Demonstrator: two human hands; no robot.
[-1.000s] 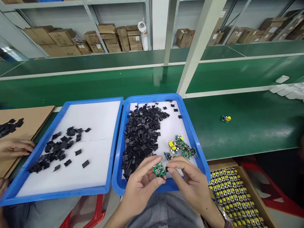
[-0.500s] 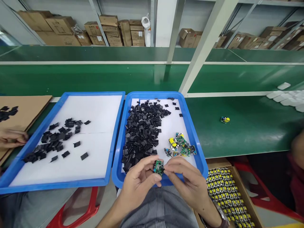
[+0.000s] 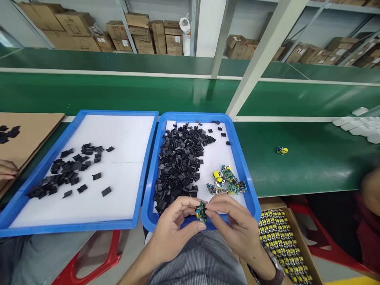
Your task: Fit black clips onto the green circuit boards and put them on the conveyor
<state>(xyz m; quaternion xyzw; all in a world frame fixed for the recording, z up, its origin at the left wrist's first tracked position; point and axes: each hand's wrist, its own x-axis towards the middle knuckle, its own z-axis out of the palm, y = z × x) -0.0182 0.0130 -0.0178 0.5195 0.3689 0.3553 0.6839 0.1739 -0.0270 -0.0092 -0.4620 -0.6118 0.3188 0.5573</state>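
Green and glinting, one small rectangular circuit board with a yellow component sits right between the two bare hands, up over the near edge of the right-hand blue plastic tray. Left hand has it in a pinch, thumb at the near end, curled fingers behind. And look at the angle: the board is tilted almost edge-on, its long axis running roughly away from the body, yellow side facing the left palm, green face turned toward the right hand. That's the relation that counts! Right thumb and forefinger are drawn together at the board's right side, touching it by the look of things; whether a little black piece is tucked between those fingertips, I cannot tell. So both hands are on the spot, the left bearing the board, the right meeting it from the side. Beyond them, toward the tray's near right corner, lies a loose cluster of green-and-yellow circuit boards, just past the right knuckles. Along the tray's left edge, a deep heap of small flat black pieces stretches from the far end almost to the left fingers.
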